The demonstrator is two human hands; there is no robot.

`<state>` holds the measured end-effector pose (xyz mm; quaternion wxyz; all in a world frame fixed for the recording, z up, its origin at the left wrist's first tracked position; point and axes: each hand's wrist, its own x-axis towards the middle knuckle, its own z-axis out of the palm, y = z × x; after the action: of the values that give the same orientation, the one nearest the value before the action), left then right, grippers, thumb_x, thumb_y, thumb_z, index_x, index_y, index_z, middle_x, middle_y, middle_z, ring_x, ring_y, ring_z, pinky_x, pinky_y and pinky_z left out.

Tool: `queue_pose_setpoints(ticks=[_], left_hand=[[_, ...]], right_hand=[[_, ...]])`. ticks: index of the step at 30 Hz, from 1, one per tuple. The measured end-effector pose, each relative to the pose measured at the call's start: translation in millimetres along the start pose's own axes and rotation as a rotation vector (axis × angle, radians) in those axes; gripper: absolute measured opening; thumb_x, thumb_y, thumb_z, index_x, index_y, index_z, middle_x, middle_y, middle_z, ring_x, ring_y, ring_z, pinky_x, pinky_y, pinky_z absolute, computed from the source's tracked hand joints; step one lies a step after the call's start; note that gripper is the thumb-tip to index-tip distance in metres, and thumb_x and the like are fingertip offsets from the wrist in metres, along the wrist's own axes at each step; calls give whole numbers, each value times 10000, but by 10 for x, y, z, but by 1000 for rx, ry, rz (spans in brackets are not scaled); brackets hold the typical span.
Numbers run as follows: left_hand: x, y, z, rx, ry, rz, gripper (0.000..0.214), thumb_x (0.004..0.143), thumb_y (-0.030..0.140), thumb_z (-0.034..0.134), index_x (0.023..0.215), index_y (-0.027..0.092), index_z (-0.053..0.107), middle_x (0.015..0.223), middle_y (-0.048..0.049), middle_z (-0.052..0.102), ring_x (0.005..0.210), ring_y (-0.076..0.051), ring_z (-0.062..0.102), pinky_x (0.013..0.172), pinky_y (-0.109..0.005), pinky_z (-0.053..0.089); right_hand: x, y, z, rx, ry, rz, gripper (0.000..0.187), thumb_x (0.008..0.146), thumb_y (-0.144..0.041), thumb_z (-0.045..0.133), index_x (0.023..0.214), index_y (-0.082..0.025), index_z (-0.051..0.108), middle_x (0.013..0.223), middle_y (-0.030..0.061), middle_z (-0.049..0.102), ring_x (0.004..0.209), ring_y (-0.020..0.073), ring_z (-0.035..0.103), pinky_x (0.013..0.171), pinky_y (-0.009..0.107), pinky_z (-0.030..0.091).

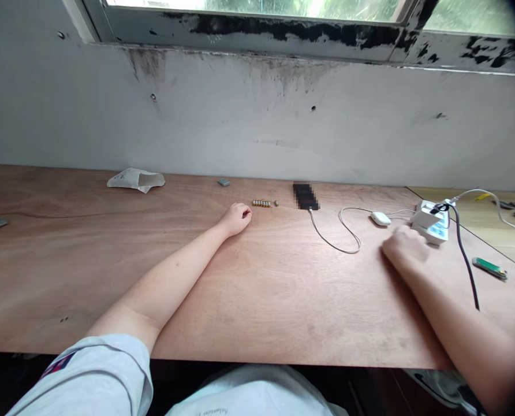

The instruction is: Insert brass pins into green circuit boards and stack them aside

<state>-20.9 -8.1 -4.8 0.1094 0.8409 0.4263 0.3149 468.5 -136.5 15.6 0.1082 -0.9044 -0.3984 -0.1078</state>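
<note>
My left hand (237, 219) rests on the wooden tabletop with its fingers curled into a loose fist; nothing shows in the gap of the curl. Just beyond it, a short row of small brass-coloured cylinders (261, 203) lies on the wood, and one similar piece (276, 203) sits apart to the right. On the right side, my right hand (407, 245) is smeared by motion, its fingers hidden. It is close to a white power strip (437, 231) with a white adapter (426, 215) plugged in; whether they touch, I cannot tell.
A pixelated dark device (306, 196) has a white cable (348, 252) attached. Near it lies a white mouse-like object (380, 219). A green-and-silver tool (489, 268) is at the right, a white paper bag (130, 178) and small grey block (223, 182) at the back. A black cord (464, 254) hangs nearby.
</note>
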Motion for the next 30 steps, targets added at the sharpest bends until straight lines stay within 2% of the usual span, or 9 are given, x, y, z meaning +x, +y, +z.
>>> queue_pose_setpoints(ticks=[1, 3, 6, 9, 12, 18, 22, 25, 30], left_hand=[[-4, 2, 2, 8, 0, 3, 197, 912, 202, 528, 831, 182, 707, 916, -85, 713, 934, -240, 634, 919, -390, 497], [-16, 11, 5, 32, -4, 16, 201, 914, 197, 526, 841, 183, 713, 920, -86, 710, 941, -239, 634, 922, -389, 499], [-41, 29, 8, 86, -15, 49, 198, 914, 198, 528, 869, 181, 719, 943, -92, 707, 955, -243, 631, 923, -395, 502], [-62, 33, 14, 125, -11, 71, 191, 914, 200, 528, 894, 179, 717, 971, -96, 704, 966, -245, 627, 922, -399, 502], [-74, 29, 19, 120, 29, 60, 182, 912, 194, 526, 903, 181, 708, 976, -92, 701, 981, -243, 624, 929, -395, 498], [-84, 12, -59, 102, 71, 21, 187, 908, 186, 510, 938, 192, 695, 990, -92, 698, 1005, -247, 620, 946, -399, 481], [-135, -227, -335, 287, 105, -55, 223, 903, 192, 498, 1000, 188, 699, 1066, -119, 693, 1070, -281, 603, 965, -422, 441], [-273, -603, -782, 493, 118, -205, 274, 895, 191, 482, 1067, 157, 692, 1133, -155, 676, 1117, -308, 577, 973, -436, 408], [-848, -1430, -1859, 932, 36, -595, 411, 872, 286, 504, 1176, 48, 643, 1262, -263, 597, 1181, -393, 505, 949, -515, 385]], right_hand=[[-85, -202, 27, 19, -50, -112, 315, 880, -203, 517, 1105, -83, 701, 988, 269, 651, 924, 297, 619, 673, 374, 392], [-327, -689, 51, 82, -6, -363, 247, 894, -191, 477, 1021, -127, 680, 983, 190, 656, 925, 263, 600, 733, 346, 402], [-728, -1478, 29, 166, -14, -659, 205, 919, -218, 454, 978, -156, 639, 986, 141, 647, 932, 250, 580, 773, 326, 403], [-994, -2134, 22, 234, -66, -728, 247, 942, -261, 459, 1093, -149, 618, 1083, 146, 631, 972, 256, 579, 800, 321, 415], [-1069, -2548, 61, 268, -47, -731, 357, 967, -270, 440, 1278, -153, 575, 1257, 169, 575, 1059, 272, 563, 857, 334, 425], [-971, -2755, 135, 246, -119, -766, 412, 1031, -308, 351, 1337, -204, 607, 1363, 155, 563, 1197, 305, 488, 1013, 404, 383], [-955, -2730, 135, 221, -154, -775, 411, 1029, -295, 346, 1297, -172, 633, 1343, 156, 608, 1210, 315, 476, 1025, 411, 376], [-973, -2729, 108, 210, -157, -767, 395, 1022, -281, 362, 1271, -161, 643, 1337, 159, 618, 1209, 317, 479, 1010, 408, 386], [-976, -2736, 87, 214, -157, -766, 395, 1033, -298, 339, 1239, -164, 649, 1313, 156, 630, 1183, 312, 497, 949, 390, 419]])
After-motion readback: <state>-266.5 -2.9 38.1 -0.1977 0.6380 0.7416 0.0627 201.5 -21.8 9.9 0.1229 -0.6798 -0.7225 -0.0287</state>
